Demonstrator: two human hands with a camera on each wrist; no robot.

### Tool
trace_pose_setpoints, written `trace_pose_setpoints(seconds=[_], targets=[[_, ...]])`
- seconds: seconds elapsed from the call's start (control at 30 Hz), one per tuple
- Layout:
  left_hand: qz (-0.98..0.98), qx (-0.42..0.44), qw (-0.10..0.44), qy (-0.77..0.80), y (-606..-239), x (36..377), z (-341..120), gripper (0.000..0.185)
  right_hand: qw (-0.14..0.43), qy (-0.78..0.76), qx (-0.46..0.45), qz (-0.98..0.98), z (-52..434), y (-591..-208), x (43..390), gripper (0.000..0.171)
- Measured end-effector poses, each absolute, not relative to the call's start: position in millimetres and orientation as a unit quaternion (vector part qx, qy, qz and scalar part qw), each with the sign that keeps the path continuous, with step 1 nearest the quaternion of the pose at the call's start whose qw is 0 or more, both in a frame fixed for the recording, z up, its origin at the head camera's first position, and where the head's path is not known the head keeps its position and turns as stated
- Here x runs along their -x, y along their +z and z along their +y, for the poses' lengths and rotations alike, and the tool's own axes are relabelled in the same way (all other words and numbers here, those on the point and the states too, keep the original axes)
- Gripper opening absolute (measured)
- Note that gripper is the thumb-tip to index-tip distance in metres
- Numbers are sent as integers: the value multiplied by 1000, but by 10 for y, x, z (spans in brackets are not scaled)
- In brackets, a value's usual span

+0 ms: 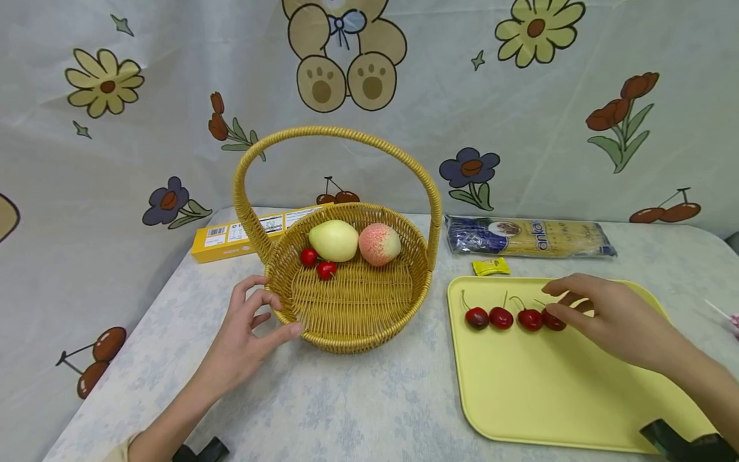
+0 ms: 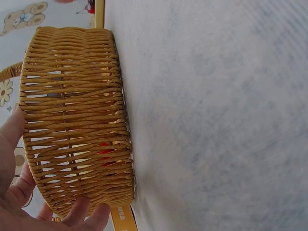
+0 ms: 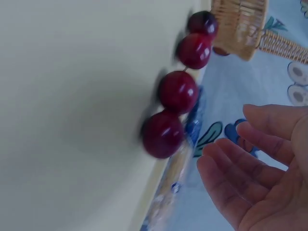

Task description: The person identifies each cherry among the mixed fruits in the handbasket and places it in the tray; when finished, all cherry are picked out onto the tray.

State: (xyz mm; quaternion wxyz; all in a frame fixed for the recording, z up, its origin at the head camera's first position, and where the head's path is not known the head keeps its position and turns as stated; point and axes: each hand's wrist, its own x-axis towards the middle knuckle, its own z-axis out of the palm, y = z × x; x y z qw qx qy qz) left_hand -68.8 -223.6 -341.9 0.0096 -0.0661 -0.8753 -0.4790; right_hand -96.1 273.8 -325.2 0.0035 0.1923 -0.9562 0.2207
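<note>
Patterned cloth (image 1: 537, 128) backs relaxed fingers (image 3: 219, 185): left hand (image 1: 245, 346) touching basket (image 1: 353, 298), right hand (image 1: 618, 321) near cherries (image 1: 500, 318).

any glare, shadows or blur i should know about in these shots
Head view: mostly crisp, with small bright highlights on the cherries; left wrist view: the weave of the basket reads clearly, while the tablecloth looks soft and smeary; right wrist view: soft shadows fall on the tray beside the cherries, and the pasta packet behind them looks blurred.
</note>
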Motion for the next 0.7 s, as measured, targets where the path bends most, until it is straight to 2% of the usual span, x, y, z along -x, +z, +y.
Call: trace_pose_setpoints(seconds=[0.23, 0.47, 0.7], targets=[[-876, 67, 13, -477, -3402, 681, -2232, 35, -27, 229, -218, -948, 2386, -2993, 919, 26], [-876, 70, 15, -477, -3399, 681, -2230, 35, 6, 229, -302, -925, 1926, -2740, 945, 23], [-877, 70, 16, -475, -3403, 676, -2231, 33, 6, 213, -390, -896, 1423, -2572, 1115, 23]])
